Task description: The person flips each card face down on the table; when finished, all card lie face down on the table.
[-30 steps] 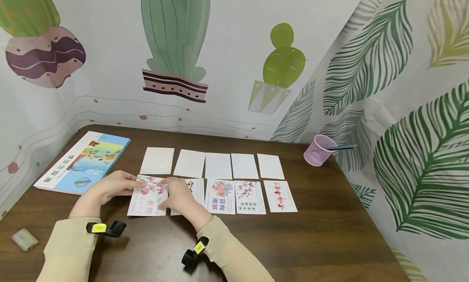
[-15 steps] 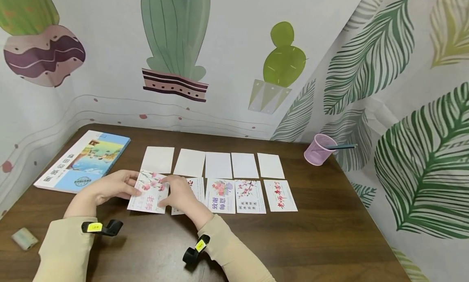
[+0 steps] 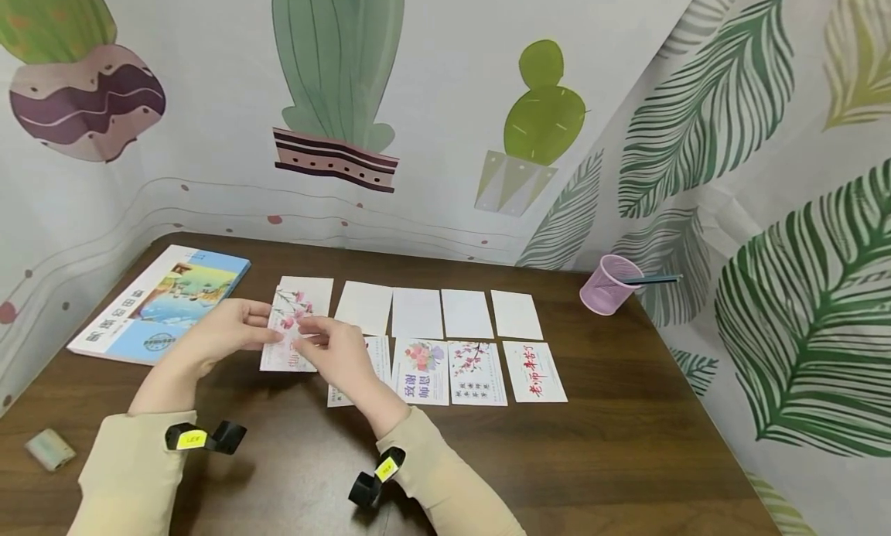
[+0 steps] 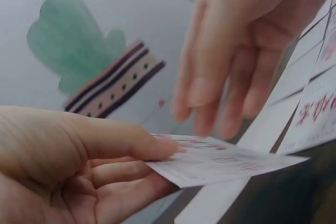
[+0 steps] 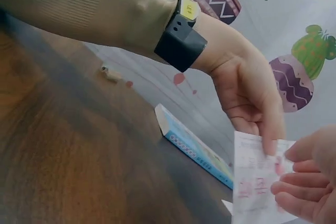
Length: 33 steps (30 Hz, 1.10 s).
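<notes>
Well, the left grip (image 3: 232, 331) pinched the flower card (image 3: 285, 353) between thumb and fingers, and the right grip (image 3: 341, 354) hung just over it, its fingers loose and a bit bent.

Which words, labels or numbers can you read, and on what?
"致谢师恩": bouquet card.
"老师辛苦了": rightmost printed card.
"LEF", rest unclear: left wrist tag.
Too small, blurred or turned to read: dark-branch blossom card, book cover, right wrist tag.
Blurred or partly hidden, unreadable: held card, card partly behind the right hand.
</notes>
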### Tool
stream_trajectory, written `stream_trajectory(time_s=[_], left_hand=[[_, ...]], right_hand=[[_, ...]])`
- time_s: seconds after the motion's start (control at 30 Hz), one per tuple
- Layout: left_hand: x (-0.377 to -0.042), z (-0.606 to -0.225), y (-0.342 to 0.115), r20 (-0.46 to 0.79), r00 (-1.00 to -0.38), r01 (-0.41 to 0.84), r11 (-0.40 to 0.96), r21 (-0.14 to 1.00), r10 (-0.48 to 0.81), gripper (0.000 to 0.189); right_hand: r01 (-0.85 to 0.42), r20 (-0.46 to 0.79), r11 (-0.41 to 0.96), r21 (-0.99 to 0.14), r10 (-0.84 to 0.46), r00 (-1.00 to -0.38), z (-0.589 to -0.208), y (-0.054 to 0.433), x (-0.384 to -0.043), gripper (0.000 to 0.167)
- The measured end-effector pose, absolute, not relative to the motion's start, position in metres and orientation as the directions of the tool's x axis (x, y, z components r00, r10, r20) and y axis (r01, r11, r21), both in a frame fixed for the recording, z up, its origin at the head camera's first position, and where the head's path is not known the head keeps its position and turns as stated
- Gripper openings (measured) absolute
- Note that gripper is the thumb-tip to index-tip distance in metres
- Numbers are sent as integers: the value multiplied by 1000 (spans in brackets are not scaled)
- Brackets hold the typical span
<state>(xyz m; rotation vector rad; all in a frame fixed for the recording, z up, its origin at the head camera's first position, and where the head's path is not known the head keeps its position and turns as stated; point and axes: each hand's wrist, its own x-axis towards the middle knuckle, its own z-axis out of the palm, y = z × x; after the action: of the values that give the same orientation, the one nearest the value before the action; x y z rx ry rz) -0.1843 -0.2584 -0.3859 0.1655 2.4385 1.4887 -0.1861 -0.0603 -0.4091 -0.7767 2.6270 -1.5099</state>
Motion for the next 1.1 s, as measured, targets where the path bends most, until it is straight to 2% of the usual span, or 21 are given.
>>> stream_trajectory(time_s=[0.17,0.3,0.43,0.57,0.67,0.93,1.1], left_hand=[[-180,-376,-242,-108,-976,8,523,852,191,67],[-179,-375,-231,-7,-983,96,548,831,183,63],[-179,-376,-219,92,-985,160,595,788,143,62],[-180,-377,-211,122,-986,164,613,773,109,67],[-180,-378,-209,120,-986,163,612,774,111,69],[-180,-377,-224,55,-981,153,579,801,183,59],[-183,-386,-249,-15,-987,79,563,823,159,63]], right_hand=[[-347,237,285,-894,-357,-903,-404,-60,-187,33],[-287,218,202,-936,-308,-926,-402,-58,-188,38],[-241,195,180,-954,-240,-951,-399,-54,-190,39],[-229,195,177,-957,-189,-962,-395,-51,-191,34],[-242,210,202,-949,-167,-963,-393,-49,-193,28],[-204,179,195,-959,-141,-974,-399,-46,-200,18],[-91,52,202,-975,-193,-980,-409,-45,-207,15]])
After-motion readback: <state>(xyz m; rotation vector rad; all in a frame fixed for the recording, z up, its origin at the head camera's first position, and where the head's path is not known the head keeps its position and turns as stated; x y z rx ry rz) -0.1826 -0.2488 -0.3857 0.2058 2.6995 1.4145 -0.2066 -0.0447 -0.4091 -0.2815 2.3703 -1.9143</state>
